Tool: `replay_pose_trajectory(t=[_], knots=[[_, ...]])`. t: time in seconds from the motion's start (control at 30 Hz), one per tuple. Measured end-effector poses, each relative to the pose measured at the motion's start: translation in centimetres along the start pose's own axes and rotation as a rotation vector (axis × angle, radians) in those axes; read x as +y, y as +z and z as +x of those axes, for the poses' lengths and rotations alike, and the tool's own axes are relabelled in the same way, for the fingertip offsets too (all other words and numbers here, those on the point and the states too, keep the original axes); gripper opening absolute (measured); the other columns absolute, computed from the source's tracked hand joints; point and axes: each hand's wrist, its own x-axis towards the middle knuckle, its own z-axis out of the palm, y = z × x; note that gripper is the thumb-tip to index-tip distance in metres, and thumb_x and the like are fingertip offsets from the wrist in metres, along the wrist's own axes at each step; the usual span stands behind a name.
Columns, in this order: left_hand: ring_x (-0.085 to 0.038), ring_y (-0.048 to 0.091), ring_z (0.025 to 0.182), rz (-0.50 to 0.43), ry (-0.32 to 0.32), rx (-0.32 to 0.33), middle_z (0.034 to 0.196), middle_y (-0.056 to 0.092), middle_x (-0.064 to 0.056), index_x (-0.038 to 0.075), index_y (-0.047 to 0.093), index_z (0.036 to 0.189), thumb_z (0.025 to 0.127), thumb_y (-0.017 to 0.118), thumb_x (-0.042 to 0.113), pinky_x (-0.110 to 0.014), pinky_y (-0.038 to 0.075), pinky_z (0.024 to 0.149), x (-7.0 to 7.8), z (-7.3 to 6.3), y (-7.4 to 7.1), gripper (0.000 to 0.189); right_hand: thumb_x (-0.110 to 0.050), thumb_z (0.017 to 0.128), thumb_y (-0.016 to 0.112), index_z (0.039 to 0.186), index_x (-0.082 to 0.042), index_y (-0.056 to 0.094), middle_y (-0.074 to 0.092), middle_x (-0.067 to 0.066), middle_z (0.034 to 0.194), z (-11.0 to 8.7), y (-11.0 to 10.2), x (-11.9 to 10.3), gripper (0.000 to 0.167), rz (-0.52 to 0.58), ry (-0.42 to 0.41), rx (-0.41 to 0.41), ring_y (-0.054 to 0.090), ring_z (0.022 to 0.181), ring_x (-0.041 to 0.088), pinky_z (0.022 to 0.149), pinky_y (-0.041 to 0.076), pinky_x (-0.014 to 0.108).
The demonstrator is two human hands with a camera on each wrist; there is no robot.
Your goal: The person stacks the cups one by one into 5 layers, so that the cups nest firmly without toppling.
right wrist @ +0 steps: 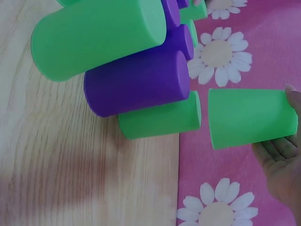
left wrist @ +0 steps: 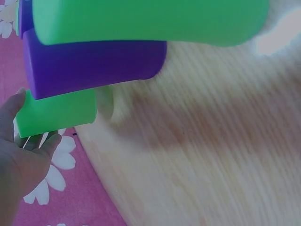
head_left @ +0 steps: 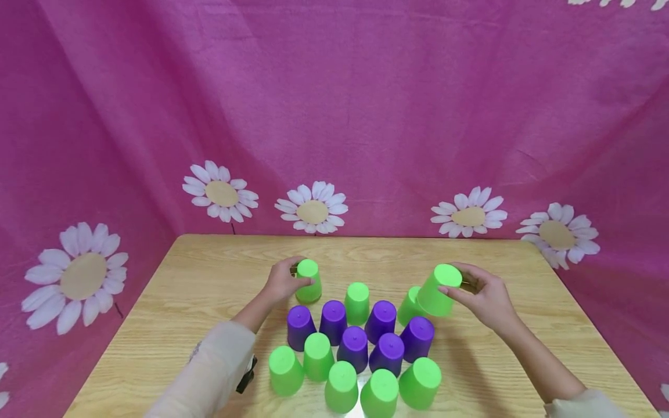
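Observation:
Upside-down green and purple plastic cups stand grouped on the table. At the far left of the group, my left hand [head_left: 284, 282] grips a green cup [head_left: 309, 283] between thumb and fingers near its closed end. Whether that cup's rim touches the table I cannot tell. On the other side, my right hand [head_left: 486, 293] holds a green cup [right wrist: 251, 117] mouth down, raised off the table. It partly covers a standing green cup [head_left: 409, 307] in the head view; the right wrist view shows a gap between the two. Another green cup [head_left: 358, 303] stands between the hands.
Several purple cups [head_left: 353, 348] form the middle of the cluster, with several green cups [head_left: 342, 388] along the near side. A pink cloth [head_left: 366, 116] with daisies hangs behind the wooden table [head_left: 209, 261] and at its sides.

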Motion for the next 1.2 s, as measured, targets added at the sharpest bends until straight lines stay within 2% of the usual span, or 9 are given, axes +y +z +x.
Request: replay_pose_trajectory(t=[0.03, 0.13, 0.27, 0.53, 0.6, 0.77, 0.93, 1.03, 1.2], knots=[[-0.032, 0.060, 0.101, 0.012, 0.025, 0.010, 0.111, 0.062, -0.020, -0.005, 0.057, 0.119, 0.075, 0.075, 0.010, -0.038, 0.053, 0.085, 0.0, 0.1, 0.0, 0.050, 0.007, 0.074, 0.071, 0.111, 0.013, 0.058, 0.061, -0.029, 0.091, 0.1, 0.2, -0.1, 0.039, 0.009, 0.001, -0.003, 0.059, 0.083, -0.011, 0.073, 0.051, 0.007], [-0.032, 0.059, 0.102, 0.016, 0.022, 0.003, 0.113, 0.062, -0.020, -0.005, 0.056, 0.121, 0.076, 0.075, 0.011, -0.037, 0.052, 0.086, 0.2, 0.4, 0.0, 0.051, 0.006, 0.075, 0.071, 0.111, 0.013, 0.058, 0.061, -0.029, 0.091, 0.7, 0.8, -0.3, 0.039, 0.031, 0.013, -0.008, 0.059, 0.083, -0.011, 0.074, 0.051, 0.008], [-0.037, 0.057, 0.109, 0.035, -0.013, -0.011, 0.120, 0.059, -0.024, -0.008, 0.053, 0.124, 0.077, 0.072, 0.004, -0.042, 0.050, 0.093, 0.5, 1.0, 0.4, 0.052, 0.006, 0.076, 0.070, 0.112, 0.014, 0.057, 0.061, -0.029, 0.090, 1.5, 1.7, -0.5, 0.039, 0.077, 0.034, -0.006, 0.060, 0.083, -0.011, 0.073, 0.052, 0.010], [-0.036, 0.054, 0.115, 0.070, -0.037, -0.025, 0.125, 0.056, -0.024, -0.007, 0.050, 0.126, 0.079, 0.071, 0.004, -0.042, 0.046, 0.099, 1.3, 1.6, 0.8, 0.053, 0.001, 0.077, 0.071, 0.114, 0.011, 0.058, 0.061, -0.025, 0.086, 3.1, 3.9, -1.1, 0.040, 0.112, 0.108, -0.006, 0.060, 0.082, -0.010, 0.074, 0.053, 0.011], [-0.037, 0.054, 0.115, 0.071, -0.030, -0.019, 0.124, 0.056, -0.024, -0.008, 0.050, 0.126, 0.079, 0.071, 0.004, -0.043, 0.046, 0.099, 1.4, 1.6, 0.7, 0.053, 0.000, 0.078, 0.071, 0.115, 0.010, 0.058, 0.065, -0.016, 0.089, 3.6, 4.5, -1.3, 0.041, 0.122, 0.122, -0.008, 0.060, 0.083, -0.010, 0.075, 0.053, 0.012], [-0.038, 0.055, 0.114, 0.081, -0.017, -0.005, 0.122, 0.058, -0.025, -0.008, 0.052, 0.123, 0.078, 0.071, 0.003, -0.043, 0.047, 0.098, 1.3, 1.9, 0.8, 0.051, -0.001, 0.078, 0.070, 0.116, 0.010, 0.057, 0.066, 0.022, 0.104, 4.8, 6.1, -1.9, 0.041, 0.140, 0.138, -0.006, 0.059, 0.085, -0.011, 0.078, 0.052, 0.012], [-0.038, 0.054, 0.116, 0.071, -0.029, -0.017, 0.124, 0.056, -0.026, -0.008, 0.052, 0.124, 0.079, 0.071, 0.004, -0.043, 0.046, 0.099, 1.4, 1.9, 0.9, 0.051, -0.001, 0.079, 0.070, 0.119, 0.008, 0.056, 0.061, 0.029, 0.112, 5.9, 7.5, -2.5, 0.043, 0.144, 0.180, 0.001, 0.057, 0.086, -0.012, 0.081, 0.052, 0.013], [-0.038, 0.053, 0.116, 0.067, -0.044, -0.013, 0.124, 0.056, -0.026, -0.008, 0.051, 0.124, 0.079, 0.071, 0.004, -0.044, 0.046, 0.099, 1.1, 1.9, 1.1, 0.051, -0.002, 0.079, 0.070, 0.120, 0.007, 0.057, 0.062, 0.027, 0.113, 6.5, 8.2, -2.8, 0.044, 0.135, 0.197, 0.008, 0.060, 0.091, -0.002, 0.084, 0.053, 0.018], [-0.038, 0.053, 0.116, 0.068, -0.050, -0.006, 0.124, 0.056, -0.026, -0.008, 0.051, 0.124, 0.079, 0.071, 0.003, -0.044, 0.045, 0.099, 0.5, 2.0, 1.1, 0.051, -0.002, 0.078, 0.071, 0.119, 0.006, 0.058, 0.063, 0.026, 0.112, 7.4, 9.5, -3.0, 0.044, 0.132, 0.197, 0.012, 0.062, 0.103, 0.028, 0.090, 0.053, 0.032]])
